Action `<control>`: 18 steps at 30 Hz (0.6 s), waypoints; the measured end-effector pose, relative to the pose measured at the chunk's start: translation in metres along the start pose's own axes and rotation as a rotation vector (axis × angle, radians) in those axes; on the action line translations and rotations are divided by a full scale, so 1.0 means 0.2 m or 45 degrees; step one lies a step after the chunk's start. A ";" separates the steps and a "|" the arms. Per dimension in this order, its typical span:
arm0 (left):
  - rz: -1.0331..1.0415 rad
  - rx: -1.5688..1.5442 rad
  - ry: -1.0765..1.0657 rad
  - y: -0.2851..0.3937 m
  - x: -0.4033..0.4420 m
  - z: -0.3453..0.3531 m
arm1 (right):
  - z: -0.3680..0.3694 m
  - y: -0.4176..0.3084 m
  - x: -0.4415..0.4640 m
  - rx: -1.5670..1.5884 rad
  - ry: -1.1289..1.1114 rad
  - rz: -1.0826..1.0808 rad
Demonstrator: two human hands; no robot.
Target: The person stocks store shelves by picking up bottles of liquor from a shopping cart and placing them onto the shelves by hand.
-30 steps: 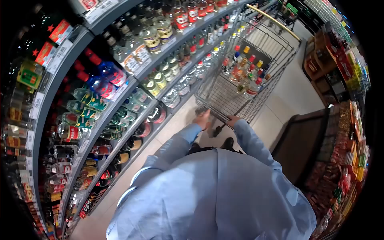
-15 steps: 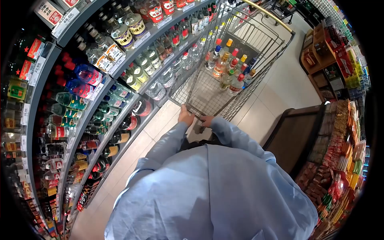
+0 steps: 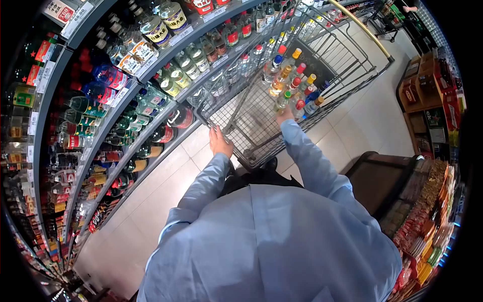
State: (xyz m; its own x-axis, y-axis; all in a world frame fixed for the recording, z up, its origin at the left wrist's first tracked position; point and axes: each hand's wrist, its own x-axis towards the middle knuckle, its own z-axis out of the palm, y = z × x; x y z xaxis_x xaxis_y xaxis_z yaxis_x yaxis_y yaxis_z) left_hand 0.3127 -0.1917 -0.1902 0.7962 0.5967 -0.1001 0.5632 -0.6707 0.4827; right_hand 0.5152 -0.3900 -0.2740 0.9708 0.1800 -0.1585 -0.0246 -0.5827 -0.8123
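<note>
A wire shopping cart (image 3: 347,98) stands in front of me with several bottles grouped inside it. My left hand (image 3: 220,142) rests at the cart's near left corner, its fingers pointing up along the rim; whether they grip the wire is hard to tell. Over the basket reaches my right hand (image 3: 285,116), at the near side of the bottles. It is closest to a clear bottle with a green cap (image 3: 282,102), and its fingers are mostly hidden. Beside that bottle is a red-capped one (image 3: 298,109).
Shelves (image 3: 113,108) of bottles curve along the left. A dark brown display stand (image 3: 377,181) and packaged snacks (image 3: 427,216) are at the right. Farther back stands a wooden shelf (image 3: 415,90) with boxes. Tiled floor (image 3: 166,176) shows between.
My right hand has left the cart's near rim and reached in to the bottles. The cart has come nearer to me, and my left hand has stayed at its near end.
</note>
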 end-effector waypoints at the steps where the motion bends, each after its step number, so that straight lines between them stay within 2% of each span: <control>1: 0.053 -0.049 0.006 0.00 -0.02 0.03 | -0.11 -0.12 0.01 0.293 0.016 -0.012; 4: 0.120 -0.186 -0.074 0.08 -0.06 0.06 | -0.14 -0.08 0.18 0.065 0.156 -0.038; 7: 0.122 -0.306 -0.132 0.16 -0.11 0.07 | -0.09 -0.07 0.26 0.052 0.252 -0.040; 11: 0.133 -0.425 -0.130 0.22 -0.15 0.06 | -0.01 -0.03 0.37 0.181 0.223 -0.010; 12: 0.120 -0.441 -0.139 0.24 -0.16 0.03 | 0.01 0.01 0.41 0.196 0.188 0.072; 13: 0.109 -0.457 -0.149 0.25 -0.17 0.01 | 0.20 0.41 0.64 0.603 0.128 0.014; 14: 0.129 -0.481 -0.095 0.24 -0.18 0.02 | 0.24 0.52 0.73 1.018 0.124 0.112; 16: 0.116 -0.500 -0.064 0.26 -0.20 -0.02 | 0.25 0.45 0.72 1.083 0.158 0.182; 18: 0.105 -0.484 -0.015 0.26 -0.21 -0.05 | 0.11 0.17 0.55 0.383 0.223 0.083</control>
State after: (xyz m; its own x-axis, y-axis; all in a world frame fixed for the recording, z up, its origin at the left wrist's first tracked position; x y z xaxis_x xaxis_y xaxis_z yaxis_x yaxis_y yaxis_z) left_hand 0.3059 -0.2478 -0.1530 0.8392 0.5409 -0.0567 0.3772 -0.5038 0.7771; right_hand 0.6166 -0.3723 -0.3317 0.9904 -0.0040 -0.1380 -0.1318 -0.3242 -0.9368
